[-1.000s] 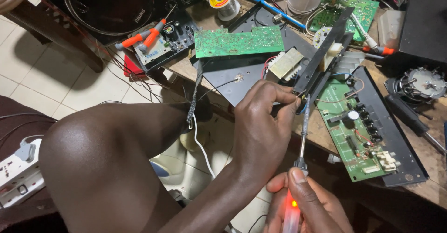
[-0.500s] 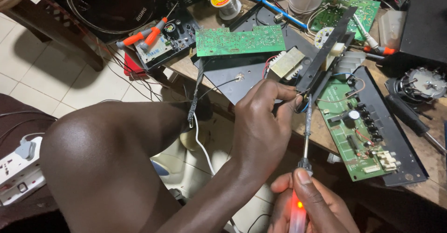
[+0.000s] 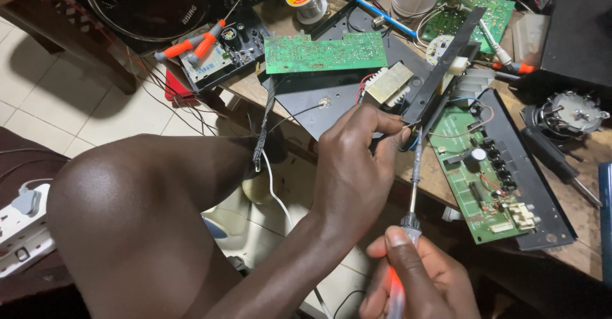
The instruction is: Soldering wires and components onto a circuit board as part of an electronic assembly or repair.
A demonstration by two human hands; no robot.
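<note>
While my left hand [image 3: 357,166] pinches what looks like a wire end at the near edge of the black panel [image 3: 440,70] to steady it, my right hand [image 3: 414,281] grips the glowing tester screwdriver [image 3: 411,198], tip raised to that pinch beside the green circuit board [image 3: 478,172].

Left hand [image 3: 354,166] pinches wires [image 3: 408,141] at table [image 3: 440,182] edge. Right hand [image 3: 421,284] grips glowing tester screwdriver [image 3: 411,198], tip up at the wires. Green board [image 3: 481,172] on black panel [image 3: 542,217] just right; another board [image 3: 325,52] behind; pliers [image 3: 191,43] far left.
</note>
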